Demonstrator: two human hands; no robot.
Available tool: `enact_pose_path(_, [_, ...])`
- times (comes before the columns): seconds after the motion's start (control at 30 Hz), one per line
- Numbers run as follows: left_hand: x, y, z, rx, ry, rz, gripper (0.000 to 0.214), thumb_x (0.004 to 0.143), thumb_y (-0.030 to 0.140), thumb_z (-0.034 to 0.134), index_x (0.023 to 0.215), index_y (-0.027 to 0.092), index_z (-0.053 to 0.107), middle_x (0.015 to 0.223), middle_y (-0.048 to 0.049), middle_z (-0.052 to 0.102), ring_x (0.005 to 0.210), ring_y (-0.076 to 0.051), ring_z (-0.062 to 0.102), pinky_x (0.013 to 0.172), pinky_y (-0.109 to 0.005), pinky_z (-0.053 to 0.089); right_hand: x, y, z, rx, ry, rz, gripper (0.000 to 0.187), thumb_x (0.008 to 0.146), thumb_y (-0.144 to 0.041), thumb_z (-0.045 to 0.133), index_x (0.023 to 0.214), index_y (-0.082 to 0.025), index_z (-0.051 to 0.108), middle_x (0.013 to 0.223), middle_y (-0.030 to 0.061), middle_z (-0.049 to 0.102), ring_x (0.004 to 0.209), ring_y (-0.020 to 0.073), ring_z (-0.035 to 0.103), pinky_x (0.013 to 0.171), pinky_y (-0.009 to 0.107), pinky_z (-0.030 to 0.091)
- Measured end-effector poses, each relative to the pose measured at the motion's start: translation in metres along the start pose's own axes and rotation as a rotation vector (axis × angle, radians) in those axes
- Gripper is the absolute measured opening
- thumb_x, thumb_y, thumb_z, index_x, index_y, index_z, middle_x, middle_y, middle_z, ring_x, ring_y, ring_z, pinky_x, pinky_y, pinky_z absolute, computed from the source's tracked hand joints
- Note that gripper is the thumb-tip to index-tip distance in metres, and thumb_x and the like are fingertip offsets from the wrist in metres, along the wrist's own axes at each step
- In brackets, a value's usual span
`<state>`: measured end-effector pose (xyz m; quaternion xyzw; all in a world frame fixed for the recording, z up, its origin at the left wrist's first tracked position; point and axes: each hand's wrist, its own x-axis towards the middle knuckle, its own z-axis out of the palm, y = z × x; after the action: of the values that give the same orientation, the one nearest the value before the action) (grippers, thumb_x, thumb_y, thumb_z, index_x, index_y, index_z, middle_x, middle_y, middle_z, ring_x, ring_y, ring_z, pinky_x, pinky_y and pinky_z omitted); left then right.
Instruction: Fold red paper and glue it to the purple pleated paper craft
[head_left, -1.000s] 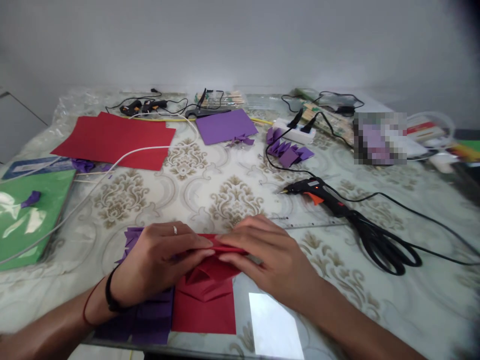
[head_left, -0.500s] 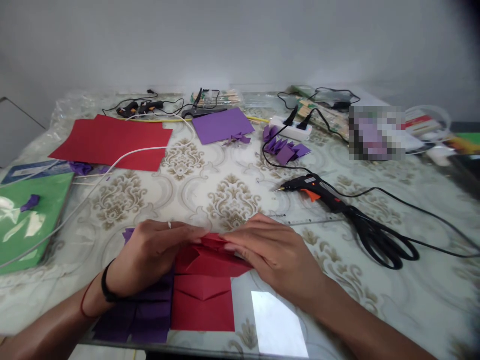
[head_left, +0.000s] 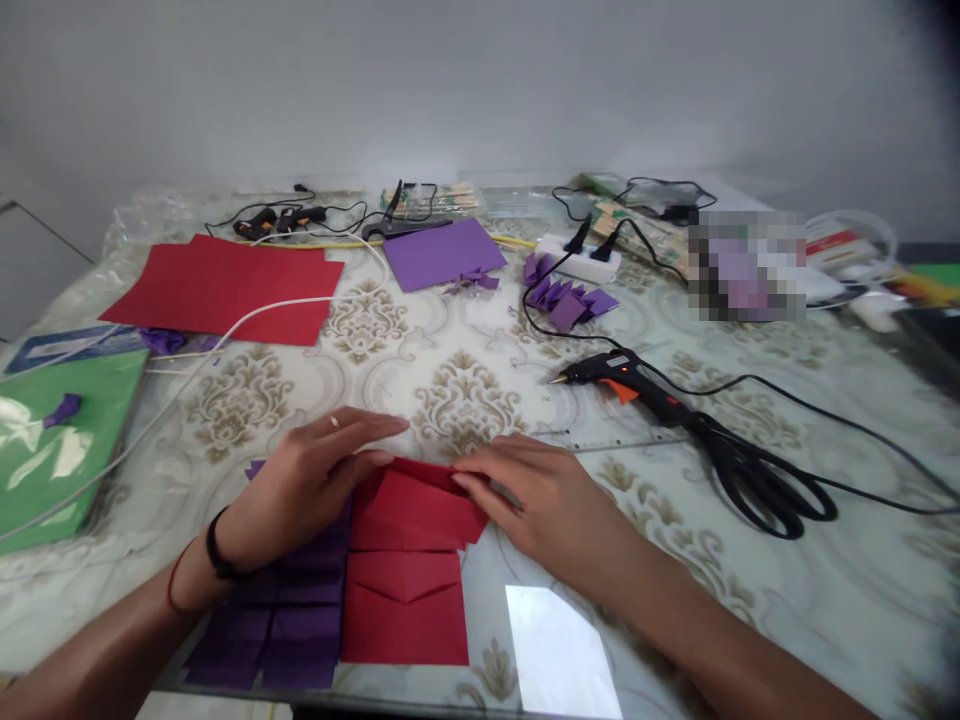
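A folded red paper piece (head_left: 424, 508) lies along the upper edge of a creased red paper square (head_left: 405, 610) near the table's front. My right hand (head_left: 532, 490) pinches its upper right edge between thumb and fingers. My left hand (head_left: 307, 490) has its fingers stretched out, apart from the thumb, whose tip touches the red piece's upper left corner. Beneath that hand and wrist, and partly hidden by them, lie folded purple paper pieces (head_left: 300, 640), side by side with the red square.
A glue gun (head_left: 630, 375) with a lit red light lies by black-handled scissors (head_left: 750, 470) and a clear ruler (head_left: 600, 443). Behind are red sheets (head_left: 232, 290), a purple sheet (head_left: 442, 255), folded purple pieces (head_left: 566, 300) and a power strip (head_left: 589, 262). A green pack (head_left: 67, 450) is at left.
My left hand's fingers have lifted and spread from the red paper. The red piece now lies flatter, its front face showing more. My right hand still pinches its edge.
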<state>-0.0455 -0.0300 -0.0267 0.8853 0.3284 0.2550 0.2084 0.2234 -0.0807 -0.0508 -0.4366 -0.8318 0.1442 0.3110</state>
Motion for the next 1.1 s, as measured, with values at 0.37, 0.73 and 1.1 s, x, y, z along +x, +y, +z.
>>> enact_pose_path(0.37, [-0.003, 0.012, 0.01, 0.085, -0.22, 0.145, 0.021, 0.104, 0.005, 0.052, 0.099, 0.017, 0.069, 0.103, -0.0029, 0.071, 0.095, -0.019, 0.063, 0.091, -0.035, 0.048, 0.005, -0.006, -0.007, 0.304, -0.281, 0.387, 0.043, 0.104, -0.014, 0.054, 0.144, -0.027, 0.06, 0.112, 0.0033, 0.079, 0.099, 0.0193, 0.073, 0.087, 0.032, 0.054])
enact_pose_path(0.73, [0.005, 0.022, 0.007, 0.336, -0.184, 0.404, 0.035, 0.113, 0.013, 0.037, 0.085, 0.017, 0.059, 0.086, -0.0032, 0.063, 0.078, -0.019, 0.051, 0.071, -0.035, 0.038, 0.008, -0.01, -0.012, 0.411, -0.305, 0.483, 0.052, 0.094, -0.013, 0.058, 0.143, -0.03, 0.06, 0.096, -0.0009, 0.074, 0.081, 0.0169, 0.067, 0.076, 0.03, 0.05])
enact_pose_path(1.1, [0.031, 0.03, -0.004, 0.466, -0.341, 0.48, 0.013, 0.1, 0.011, 0.061, 0.104, 0.018, 0.07, 0.102, -0.0064, 0.071, 0.097, -0.024, 0.059, 0.085, -0.038, 0.045, 0.044, -0.018, -0.02, 0.096, -0.36, 0.448, 0.014, 0.086, -0.013, 0.07, 0.078, -0.02, 0.06, 0.07, -0.0004, 0.063, 0.064, 0.0153, 0.054, 0.059, 0.028, 0.029])
